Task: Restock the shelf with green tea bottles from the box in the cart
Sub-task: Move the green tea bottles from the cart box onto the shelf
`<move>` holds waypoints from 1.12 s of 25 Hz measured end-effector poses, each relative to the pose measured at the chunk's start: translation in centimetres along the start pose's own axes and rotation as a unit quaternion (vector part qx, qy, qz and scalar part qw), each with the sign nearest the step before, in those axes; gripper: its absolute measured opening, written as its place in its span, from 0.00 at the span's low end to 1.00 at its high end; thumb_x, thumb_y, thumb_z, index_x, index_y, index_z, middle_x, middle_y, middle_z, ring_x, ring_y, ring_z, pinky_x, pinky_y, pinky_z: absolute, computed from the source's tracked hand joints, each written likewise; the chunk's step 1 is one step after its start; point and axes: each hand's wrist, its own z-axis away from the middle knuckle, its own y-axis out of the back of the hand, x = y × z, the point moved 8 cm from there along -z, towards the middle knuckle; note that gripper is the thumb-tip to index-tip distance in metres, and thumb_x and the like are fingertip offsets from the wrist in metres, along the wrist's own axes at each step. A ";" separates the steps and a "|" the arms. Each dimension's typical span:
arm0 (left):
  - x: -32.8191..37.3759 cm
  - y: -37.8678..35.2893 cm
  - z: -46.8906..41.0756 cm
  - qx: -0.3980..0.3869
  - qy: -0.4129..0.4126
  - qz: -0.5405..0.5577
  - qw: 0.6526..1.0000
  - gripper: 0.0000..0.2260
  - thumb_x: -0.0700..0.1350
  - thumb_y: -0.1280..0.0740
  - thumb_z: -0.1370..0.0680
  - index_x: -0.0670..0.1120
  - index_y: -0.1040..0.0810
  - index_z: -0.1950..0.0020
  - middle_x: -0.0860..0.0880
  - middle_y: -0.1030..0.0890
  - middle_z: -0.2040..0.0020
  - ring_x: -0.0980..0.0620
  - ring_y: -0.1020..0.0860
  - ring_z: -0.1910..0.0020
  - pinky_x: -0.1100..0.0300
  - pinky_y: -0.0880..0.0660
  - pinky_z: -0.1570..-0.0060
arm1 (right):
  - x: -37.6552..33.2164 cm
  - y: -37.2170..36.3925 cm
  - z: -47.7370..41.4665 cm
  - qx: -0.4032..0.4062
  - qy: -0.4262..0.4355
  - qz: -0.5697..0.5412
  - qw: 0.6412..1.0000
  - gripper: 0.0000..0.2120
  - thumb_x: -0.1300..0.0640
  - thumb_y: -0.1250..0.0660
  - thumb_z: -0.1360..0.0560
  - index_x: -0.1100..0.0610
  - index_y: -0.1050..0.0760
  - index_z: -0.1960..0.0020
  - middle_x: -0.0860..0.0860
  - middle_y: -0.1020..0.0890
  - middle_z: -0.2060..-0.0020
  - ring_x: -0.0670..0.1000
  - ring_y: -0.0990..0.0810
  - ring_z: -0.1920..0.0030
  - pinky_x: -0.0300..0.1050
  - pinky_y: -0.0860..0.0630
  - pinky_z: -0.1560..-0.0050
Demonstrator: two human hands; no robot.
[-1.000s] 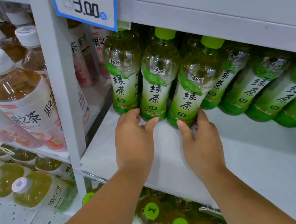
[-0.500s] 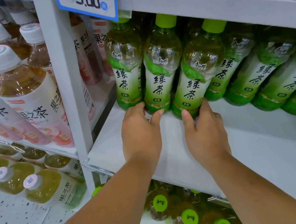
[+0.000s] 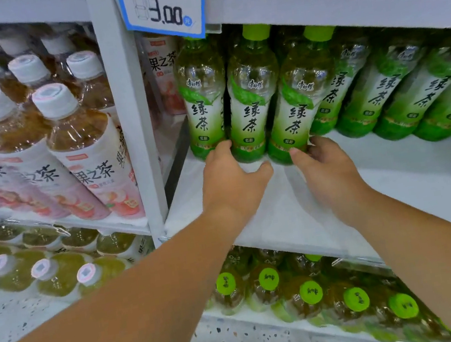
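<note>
On the white shelf [image 3: 397,192], under the blue price tag [image 3: 164,4], the green tea bottles [image 3: 368,96] stand in a leaning row. Three of them sit out front at the left end, beside the upright post [image 3: 127,112]. The head view is the only one, and it shows neither the box nor the cart.

The step in hand looks like squaring up two of the front bottles. The sound way is to push low, at the bases, and slide them back until they touch their neighbours, labels forward. Pushing higher up would likely tip them into the row behind.

The left grip [image 3: 231,178] is partly closed on the middle bottle [image 3: 252,102]: its fingers curl round the left of the base and its thumb stretches along the shelf just in front. The right grip [image 3: 329,170] clasps the base of the right front bottle [image 3: 296,107], thumb on the foot of the label, fingers wrapped round the far side. Both bottles appear to rest on the shelf.
</note>
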 end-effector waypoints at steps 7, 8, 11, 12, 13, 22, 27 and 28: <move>0.9 1.3 4.9 -0.131 0.066 0.056 0.988 0.22 0.57 0.31 0.22 0.51 0.26 0.31 0.54 0.23 0.36 0.53 0.25 0.36 0.56 0.29 0.38 | 0.8 3.3 7.9 0.013 -0.140 -0.058 0.988 0.20 0.42 0.35 0.22 0.38 0.29 0.30 0.39 0.22 0.42 0.48 0.23 0.38 0.46 0.32 0.41; 1.0 1.8 6.0 -0.138 0.077 0.073 0.985 0.21 0.57 0.32 0.22 0.50 0.25 0.32 0.53 0.22 0.37 0.52 0.25 0.37 0.54 0.28 0.36 | 0.6 3.8 9.3 0.013 -0.151 -0.059 0.987 0.20 0.42 0.36 0.22 0.38 0.29 0.30 0.39 0.23 0.40 0.48 0.24 0.37 0.46 0.33 0.41; 1.4 3.4 10.2 -0.183 0.109 0.064 0.975 0.21 0.58 0.33 0.21 0.51 0.26 0.31 0.52 0.22 0.36 0.52 0.25 0.35 0.51 0.29 0.33 | 0.0 5.5 14.4 -0.003 -0.190 -0.027 0.981 0.23 0.41 0.39 0.20 0.42 0.33 0.26 0.45 0.27 0.32 0.51 0.27 0.32 0.47 0.35 0.40; 1.8 4.0 11.7 -0.207 0.118 0.056 0.970 0.22 0.59 0.34 0.21 0.51 0.27 0.29 0.53 0.23 0.35 0.52 0.26 0.35 0.52 0.29 0.34 | -0.3 6.2 16.3 -0.010 -0.204 -0.010 0.979 0.24 0.40 0.40 0.20 0.43 0.34 0.25 0.46 0.29 0.30 0.51 0.29 0.32 0.48 0.35 0.39; 2.2 4.7 13.1 -0.231 0.127 0.046 0.964 0.24 0.59 0.34 0.21 0.51 0.28 0.28 0.53 0.24 0.34 0.53 0.26 0.35 0.54 0.29 0.36 | -0.5 7.0 18.1 -0.016 -0.222 0.003 0.975 0.25 0.39 0.41 0.20 0.44 0.35 0.25 0.47 0.30 0.28 0.51 0.29 0.33 0.49 0.34 0.38; 10.8 10.4 23.7 -0.297 0.143 0.036 0.943 0.21 0.58 0.35 0.20 0.50 0.26 0.30 0.54 0.22 0.37 0.53 0.24 0.39 0.54 0.28 0.40 | -5.5 16.1 35.3 0.022 -0.318 -0.027 0.948 0.29 0.36 0.43 0.20 0.47 0.38 0.23 0.47 0.33 0.25 0.53 0.32 0.27 0.57 0.35 0.28; 16.5 9.1 30.2 -0.365 0.141 0.014 0.920 0.27 0.63 0.36 0.21 0.53 0.32 0.25 0.57 0.28 0.40 0.53 0.28 0.42 0.48 0.29 0.40 | -6.8 20.8 43.6 0.070 -0.327 -0.040 0.942 0.29 0.36 0.44 0.19 0.46 0.39 0.22 0.47 0.36 0.23 0.53 0.34 0.26 0.53 0.33 0.33; 17.5 8.4 31.5 -0.383 0.138 0.016 0.913 0.27 0.63 0.37 0.21 0.53 0.32 0.26 0.57 0.28 0.40 0.53 0.28 0.42 0.50 0.30 0.42 | -6.8 21.7 45.0 0.081 -0.329 -0.041 0.940 0.29 0.36 0.44 0.19 0.46 0.40 0.22 0.47 0.37 0.23 0.53 0.34 0.26 0.53 0.34 0.32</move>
